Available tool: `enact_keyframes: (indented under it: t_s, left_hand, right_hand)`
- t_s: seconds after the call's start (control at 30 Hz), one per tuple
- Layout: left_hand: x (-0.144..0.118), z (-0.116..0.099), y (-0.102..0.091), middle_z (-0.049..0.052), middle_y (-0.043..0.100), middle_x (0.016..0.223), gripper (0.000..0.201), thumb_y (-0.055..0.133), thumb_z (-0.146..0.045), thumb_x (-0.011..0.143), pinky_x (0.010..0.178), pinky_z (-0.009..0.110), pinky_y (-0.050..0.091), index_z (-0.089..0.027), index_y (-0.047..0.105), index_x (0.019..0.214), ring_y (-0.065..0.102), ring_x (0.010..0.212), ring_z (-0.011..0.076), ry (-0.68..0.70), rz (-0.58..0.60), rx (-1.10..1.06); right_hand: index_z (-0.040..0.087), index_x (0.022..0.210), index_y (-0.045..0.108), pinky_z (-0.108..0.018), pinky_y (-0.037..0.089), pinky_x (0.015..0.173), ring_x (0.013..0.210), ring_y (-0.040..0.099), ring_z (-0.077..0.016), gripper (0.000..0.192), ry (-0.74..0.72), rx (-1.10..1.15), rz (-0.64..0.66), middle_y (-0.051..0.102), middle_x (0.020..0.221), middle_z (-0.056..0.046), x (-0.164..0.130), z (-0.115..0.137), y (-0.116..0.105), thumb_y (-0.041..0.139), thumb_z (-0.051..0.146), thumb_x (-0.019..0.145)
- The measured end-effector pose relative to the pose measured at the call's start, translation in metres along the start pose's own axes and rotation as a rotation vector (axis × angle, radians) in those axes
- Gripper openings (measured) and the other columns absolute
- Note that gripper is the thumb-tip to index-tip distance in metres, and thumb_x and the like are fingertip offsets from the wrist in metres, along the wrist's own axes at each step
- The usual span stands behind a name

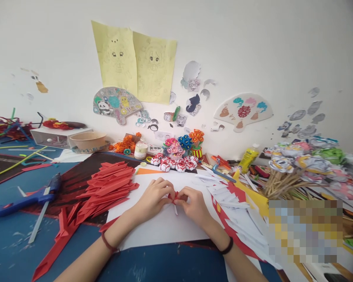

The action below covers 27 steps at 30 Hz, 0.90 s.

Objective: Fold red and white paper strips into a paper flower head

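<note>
My left hand (156,192) and my right hand (192,203) meet above a large white sheet of paper (153,227). Between their fingertips is a small red and white folded paper piece (174,200), pinched from both sides; a pale tip of it points down toward the sheet. Most of the piece is covered by my fingers. To the left lies a heap of folded red paper strips (108,188). On the right, folded white paper strips (235,211) spread over red paper. Behind my hands sit several finished red and white paper balls (181,164).
A blue glue gun (44,196) with a glue stick lies at left. At the back are a beige bowl (88,141), a small white jar (141,150) and small flower pots (196,150). A yellow bottle (249,158) and paper flowers on sticks (282,166) stand at right.
</note>
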<state>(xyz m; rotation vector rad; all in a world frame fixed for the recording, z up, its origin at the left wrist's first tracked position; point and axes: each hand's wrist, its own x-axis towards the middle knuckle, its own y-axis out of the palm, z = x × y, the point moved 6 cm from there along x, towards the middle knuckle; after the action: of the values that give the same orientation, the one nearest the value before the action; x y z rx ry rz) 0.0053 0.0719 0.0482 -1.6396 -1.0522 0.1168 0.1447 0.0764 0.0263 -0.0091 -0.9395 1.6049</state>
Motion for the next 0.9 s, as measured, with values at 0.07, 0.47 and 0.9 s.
enact_keyframes:
  t_s: [0.07,0.47,0.9]
  left_hand:
    - [0.0,0.001,0.0,0.003,0.064,0.099,0.011,0.054,-0.026,0.093,0.08,0.032,0.036,-0.021,0.061,0.087,0.051,0.093,0.0204,-0.026,-0.026,-0.004]
    - [0.0,0.002,0.0,0.002,0.067,0.099,0.011,0.05,-0.026,0.095,0.081,0.034,0.038,-0.024,0.06,0.098,0.053,0.092,0.0204,-0.049,-0.039,-0.005]
    - [-0.012,-0.016,0.044,0.008,0.065,0.077,0.02,0.037,-0.019,0.096,0.053,0.029,0.043,-0.014,0.056,0.092,0.063,0.061,0.0201,-0.028,0.141,0.511]
  right_hand:
    - [0.018,0.071,0.064,-0.025,0.045,0.061,0.06,0.056,-0.0136,0.011,-0.007,0.007,-0.018,0.063,0.068,0.001,-0.001,0.001,0.003,0.07,0.011,0.076]
    - [0.021,0.075,0.069,-0.025,0.044,0.062,0.064,0.055,-0.0134,0.006,-0.059,-0.099,0.074,0.065,0.075,0.001,0.001,0.001,-0.001,0.074,0.019,0.079]
    - [0.019,0.067,0.067,-0.025,0.042,0.055,0.056,0.054,-0.0131,0.016,0.035,-0.029,-0.077,0.061,0.063,0.0,0.004,0.003,-0.014,0.069,0.025,0.082]
